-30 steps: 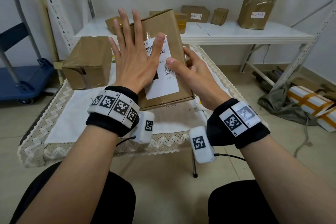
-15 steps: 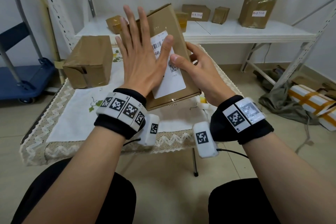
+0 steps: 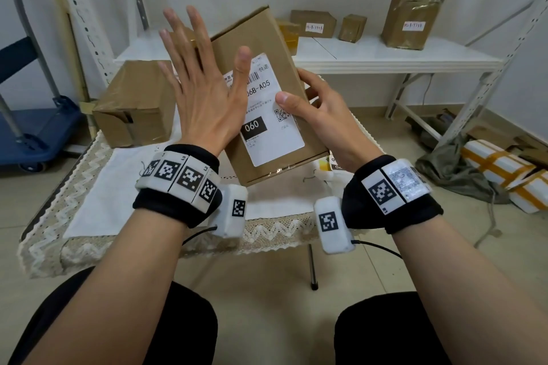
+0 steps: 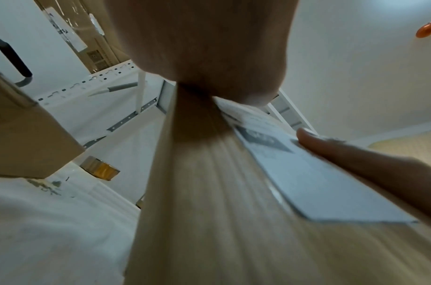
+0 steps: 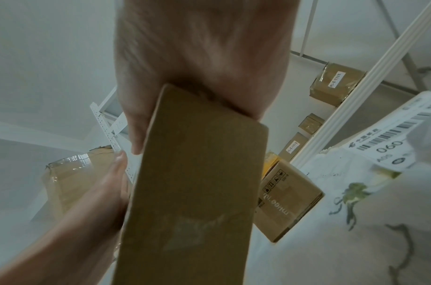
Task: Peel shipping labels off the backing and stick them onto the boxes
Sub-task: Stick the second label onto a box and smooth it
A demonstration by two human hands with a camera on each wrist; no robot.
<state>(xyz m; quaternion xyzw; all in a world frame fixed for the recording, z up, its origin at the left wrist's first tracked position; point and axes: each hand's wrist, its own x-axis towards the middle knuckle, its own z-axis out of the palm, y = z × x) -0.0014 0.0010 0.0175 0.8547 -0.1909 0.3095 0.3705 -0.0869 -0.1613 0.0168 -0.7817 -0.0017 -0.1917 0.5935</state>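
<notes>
- Head view: the right hand (image 3: 321, 115) grips a tilted box (image 3: 267, 98) above the table (image 3: 98, 187), thumb on its white label (image 3: 271, 115); the left hand (image 3: 201, 92), fingers straight and spread wide, lies over the box's left side.
- Left wrist view: palm heel against the box (blurred); the thumb touches the label (image 4: 314, 173).
- Right wrist view: fingers wrap the box's far end.

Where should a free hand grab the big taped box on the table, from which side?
Take the big taped box across its two long sides, coming from above. Its top is bare and it rests flat on the tablecloth, but its near end flap looks loose, so probably avoid that end.
</notes>
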